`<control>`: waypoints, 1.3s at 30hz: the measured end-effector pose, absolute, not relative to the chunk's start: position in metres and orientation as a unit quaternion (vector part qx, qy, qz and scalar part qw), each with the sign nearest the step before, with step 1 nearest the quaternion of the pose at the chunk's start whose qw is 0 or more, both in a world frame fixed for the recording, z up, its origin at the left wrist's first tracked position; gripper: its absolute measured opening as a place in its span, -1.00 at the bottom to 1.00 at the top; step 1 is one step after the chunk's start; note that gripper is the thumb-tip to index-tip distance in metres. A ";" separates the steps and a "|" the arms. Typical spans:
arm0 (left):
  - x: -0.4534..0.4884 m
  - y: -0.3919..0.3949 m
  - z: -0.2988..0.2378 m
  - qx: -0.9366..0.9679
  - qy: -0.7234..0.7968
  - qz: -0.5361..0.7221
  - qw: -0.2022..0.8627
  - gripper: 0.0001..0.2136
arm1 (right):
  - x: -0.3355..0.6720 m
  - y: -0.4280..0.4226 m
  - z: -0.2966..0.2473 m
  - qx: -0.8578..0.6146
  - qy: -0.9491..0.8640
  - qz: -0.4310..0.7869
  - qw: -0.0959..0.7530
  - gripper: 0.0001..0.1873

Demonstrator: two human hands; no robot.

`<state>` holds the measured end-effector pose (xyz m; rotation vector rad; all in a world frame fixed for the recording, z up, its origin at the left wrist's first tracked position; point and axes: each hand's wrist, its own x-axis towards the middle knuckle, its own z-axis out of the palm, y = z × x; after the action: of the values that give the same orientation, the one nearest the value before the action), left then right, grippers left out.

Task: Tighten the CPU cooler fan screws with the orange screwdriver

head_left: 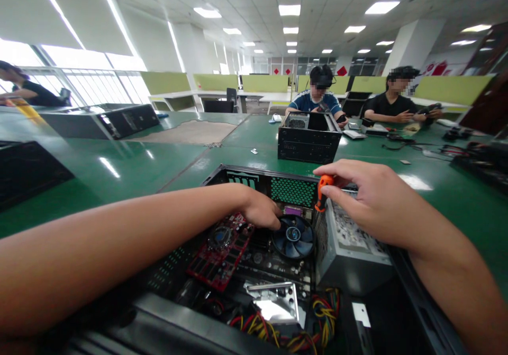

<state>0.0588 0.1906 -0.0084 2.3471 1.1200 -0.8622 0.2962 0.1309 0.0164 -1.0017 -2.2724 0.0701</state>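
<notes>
My right hand holds an orange-handled screwdriver upright between thumb and fingers, above the inner side of the metal power supply. Inside an open computer case, my left hand reaches down with its fingers curled, beside the round black CPU fan. Its fingertips are at the fan's upper left edge; what they grip, if anything, is hidden. Left of the fan lies a red graphics card with its own small cooler. A purple connector shows behind the fan.
Bundled coloured cables and a shiny metal bracket lie in the case's near part. Another black case stands across the green table. Two people sit beyond it, one more at far left. Further cases lie at left; loose cables at right.
</notes>
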 end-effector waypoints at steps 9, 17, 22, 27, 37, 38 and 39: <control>0.067 0.186 0.004 0.835 0.391 -0.338 0.190 -0.40 | 0.297 0.129 0.022 -0.430 -0.848 0.066 0.304 -0.92; 0.066 0.185 0.009 0.825 0.413 -0.340 0.184 -0.34 | 0.299 0.131 0.017 -0.377 -0.873 0.080 0.298 -0.62; 0.067 0.184 0.017 0.829 0.399 -0.350 0.179 -0.35 | 0.298 0.129 0.020 -0.392 -0.862 0.100 0.305 -0.60; 0.067 0.185 0.023 0.831 0.389 -0.356 0.179 -0.39 | 0.296 0.127 0.023 -0.389 -0.857 0.104 0.321 -0.61; 0.064 0.187 0.019 0.829 0.388 -0.356 0.188 -0.40 | 0.296 0.124 0.026 -0.349 -0.876 0.112 0.315 -0.58; 0.063 0.187 0.020 0.829 0.387 -0.355 0.192 -0.41 | 0.295 0.123 0.026 -0.344 -0.875 0.116 0.319 -0.57; 0.063 0.188 0.019 0.830 0.384 -0.354 0.198 -0.42 | 0.295 0.122 0.027 -0.344 -0.873 0.118 0.326 -0.58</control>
<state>0.0627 0.1878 0.0194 2.3219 1.0735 -0.9914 0.2952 0.1220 0.0268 -0.9010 -2.2877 0.3086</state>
